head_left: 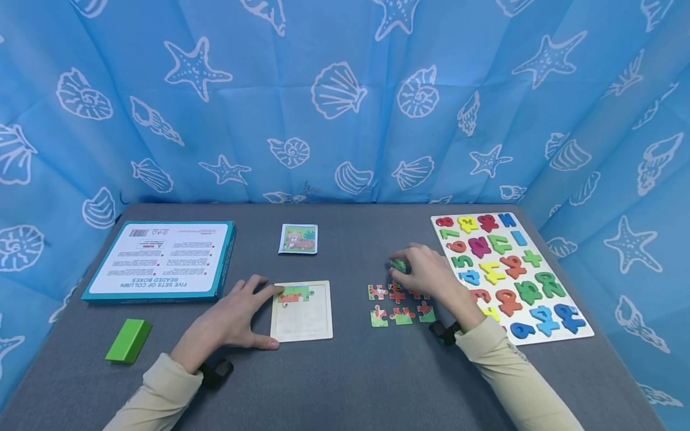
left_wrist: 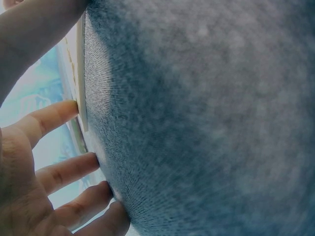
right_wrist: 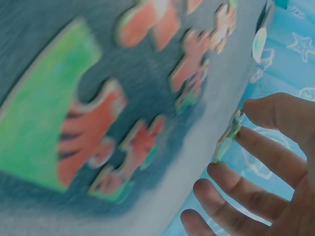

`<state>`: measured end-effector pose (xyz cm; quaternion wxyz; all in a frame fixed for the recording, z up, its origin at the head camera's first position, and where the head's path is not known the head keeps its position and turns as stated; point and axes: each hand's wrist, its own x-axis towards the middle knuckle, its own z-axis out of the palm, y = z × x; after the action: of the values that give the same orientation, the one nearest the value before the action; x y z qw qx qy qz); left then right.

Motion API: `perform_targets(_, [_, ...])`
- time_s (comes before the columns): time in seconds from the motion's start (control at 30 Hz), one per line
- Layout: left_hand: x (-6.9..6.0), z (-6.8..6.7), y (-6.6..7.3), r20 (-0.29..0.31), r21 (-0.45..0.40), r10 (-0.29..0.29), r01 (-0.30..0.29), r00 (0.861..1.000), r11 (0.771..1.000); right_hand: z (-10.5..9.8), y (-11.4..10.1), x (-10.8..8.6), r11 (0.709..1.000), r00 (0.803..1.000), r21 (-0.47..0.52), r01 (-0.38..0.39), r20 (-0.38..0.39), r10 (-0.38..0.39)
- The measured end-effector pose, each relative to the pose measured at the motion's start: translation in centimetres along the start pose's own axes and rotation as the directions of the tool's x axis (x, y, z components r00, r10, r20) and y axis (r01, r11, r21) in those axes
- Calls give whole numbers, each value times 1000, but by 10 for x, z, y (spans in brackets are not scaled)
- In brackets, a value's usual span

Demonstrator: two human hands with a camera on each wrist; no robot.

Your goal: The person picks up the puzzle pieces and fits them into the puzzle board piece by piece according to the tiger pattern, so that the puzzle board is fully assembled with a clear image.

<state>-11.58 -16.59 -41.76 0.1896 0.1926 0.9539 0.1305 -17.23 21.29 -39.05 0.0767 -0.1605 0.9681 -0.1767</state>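
1 camera, on the head, looks forward and down over the worktop [head_left: 323, 383]. 2 wrist cameras sit very close: 1 faces the left hand [head_left: 234, 317], 1 the right hand [head_left: 431, 272]. The head and right wrist views share the puzzle pieces [head_left: 401, 316].

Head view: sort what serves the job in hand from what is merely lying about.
In the job, it seems:
shallow tray
joined pieces in it
loose puzzle pieces
green piece in the right hand
picture card, probably the guide

Lying about:
flat box
green block
number board
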Motion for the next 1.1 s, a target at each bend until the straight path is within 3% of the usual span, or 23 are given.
perform_targets(0.7, [1, 2, -2, -11, 9, 2, -2, 1000, 1000, 19, -56, 11, 987, 987, -25, 159, 1, -159])
perform_targets(1.1, [0, 2, -2, -4, 3, -5, 5, 1000, 1000, 42, -89, 17, 979, 977, -21, 205, 71, -203])
